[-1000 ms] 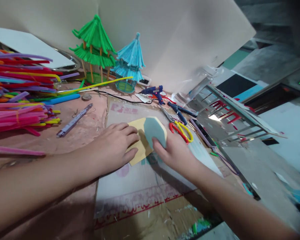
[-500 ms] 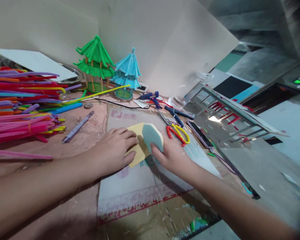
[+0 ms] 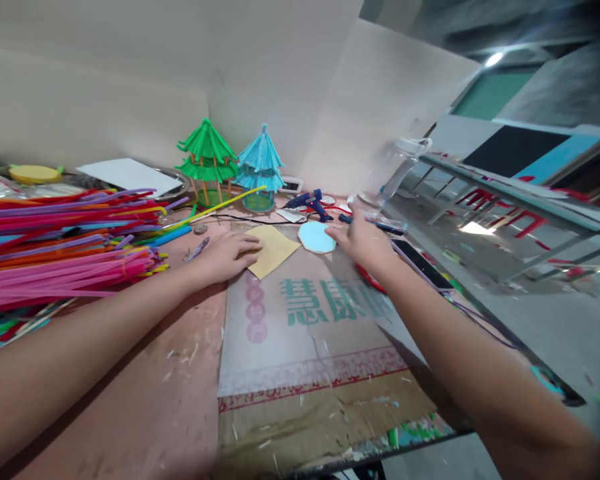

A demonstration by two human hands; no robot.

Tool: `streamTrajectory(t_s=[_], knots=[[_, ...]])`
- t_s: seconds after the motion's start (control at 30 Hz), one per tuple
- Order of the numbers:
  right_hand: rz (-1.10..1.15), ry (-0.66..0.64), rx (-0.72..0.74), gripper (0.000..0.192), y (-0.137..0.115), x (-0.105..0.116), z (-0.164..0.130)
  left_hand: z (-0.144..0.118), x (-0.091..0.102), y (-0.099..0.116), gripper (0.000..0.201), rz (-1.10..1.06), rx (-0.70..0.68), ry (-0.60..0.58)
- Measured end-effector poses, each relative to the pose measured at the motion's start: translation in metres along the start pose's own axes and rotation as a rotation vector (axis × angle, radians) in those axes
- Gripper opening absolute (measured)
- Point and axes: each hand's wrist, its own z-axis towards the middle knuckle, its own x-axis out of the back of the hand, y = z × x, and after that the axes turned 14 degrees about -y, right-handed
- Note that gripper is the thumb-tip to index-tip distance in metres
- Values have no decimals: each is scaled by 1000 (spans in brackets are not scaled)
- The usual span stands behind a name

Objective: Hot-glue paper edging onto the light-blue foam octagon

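Note:
My left hand (image 3: 229, 255) lies with its fingers stretched out on the left edge of a yellow paper sheet (image 3: 273, 250). To the right of the sheet, a light blue many-sided piece (image 3: 317, 237) with a pale rim rests on the printed cardboard (image 3: 300, 347). My right hand (image 3: 363, 240) is just right of that piece, thumb and forefinger apart, with nothing visible in it. The thumb tip comes close to the blue piece; whether they touch I cannot tell. Red scissor handles (image 3: 371, 277) show partly beneath my right hand. A blue glue gun (image 3: 307, 201) lies beyond.
Colourful pipe cleaners (image 3: 70, 253) are heaped at left. Green (image 3: 207, 160) and blue (image 3: 261, 167) pagoda-like models stand at the back. A phone (image 3: 423, 265) lies near the right table edge, and a clear plastic jug (image 3: 397, 170) stands behind it.
The blue piece, earlier tilted up in my right hand over the yellow sheet, now lies flat beside it. My right hand has released it and moved right. The camera view has shifted.

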Motion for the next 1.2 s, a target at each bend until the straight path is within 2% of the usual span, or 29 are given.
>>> streamTrajectory(t_s=[0.03,0.07,0.13,0.2,0.23,0.27,0.3,0.33,0.4,0.43,0.47,0.5,0.57,0.63,0.67,0.73,0.77,0.8,0.83,0.87,0.9,0.93,0.97,1.03,1.07,1.1,1.17,1.2], knots=[[-7,0,75,54,-8,0,-9,1,4,-3,43,-38,-9,-19],[30,-61,190,43,-19,-3,-18,2,7,-6,46,-79,-13,-34],[156,-311,474,36,-47,-21,-38,1,12,-11,55,-166,-12,-54],[129,-575,754,43,-77,-48,-57,-2,15,-15,66,-246,-7,-64],[81,-641,819,53,-92,-61,-66,-3,16,-17,70,-277,-5,-68],[41,-645,833,66,-104,-71,-75,-5,17,-18,74,-299,-3,-72],[28,-652,858,70,-114,-78,-83,-6,17,-20,77,-312,0,-77],[48,-716,936,66,-121,-80,-90,-7,18,-21,77,-315,3,-83],[218,-1007,1159,51,-123,-74,-98,-7,18,-23,76,-303,8,-96],[339,-1152,1204,49,-119,-67,-99,-7,18,-24,75,-289,6,-98],[454,-1209,1133,55,-111,-58,-99,-6,18,-25,74,-270,0,-97],[519,-1123,946,61,-100,-50,-97,-5,18,-26,73,-246,-8,-93],[411,-730,555,64,-75,-35,-94,-3,15,-27,69,-185,-34,-77],[325,-622,452,76,-48,-25,-97,0,11,-27,62,-107,-64,-59],[248,-591,446,82,-37,-21,-101,1,8,-26,58,-66,-76,-48],[291,-860,604,68,-20,-14,-112,2,3,-23,51,11,-94,-28],[361,-925,629,68,-13,-10,-117,2,2,-22,49,45,-99,-20],[427,-927,615,71,-8,-7,-122,1,0,-20,48,75,-104,-13],[449,-830,530,68,-4,-4,-126,1,-1,-19,47,101,-107,-8],[389,-713,450,58,-1,-1,-129,1,-2,-18,46,124,-110,-5],[280,-594,410,59,2,1,-132,0,-2,-18,46,143,-113,-3],[189,-571,426,64,3,3,-135,0,-3,-18,45,159,-114,-2],[163,-662,496,62,3,5,-139,0,-3,-18,45,173,-115,0],[260,-992,681,55,1,8,-148,0,-4,-20,46,191,-118,3],[306,-1036,696,59,-2,10,-151,0,-4,-21,46,199,-119,6],[344,-998,648,63,-4,11,-154,0,-5,-22,47,208,-119,9],[362,-794,454,63,-8,13,-157,0,-6,-25,49,228,-117,18],[316,-727,445,71,-10,14,-157,1,-6,-27,49,235,-117,20]])
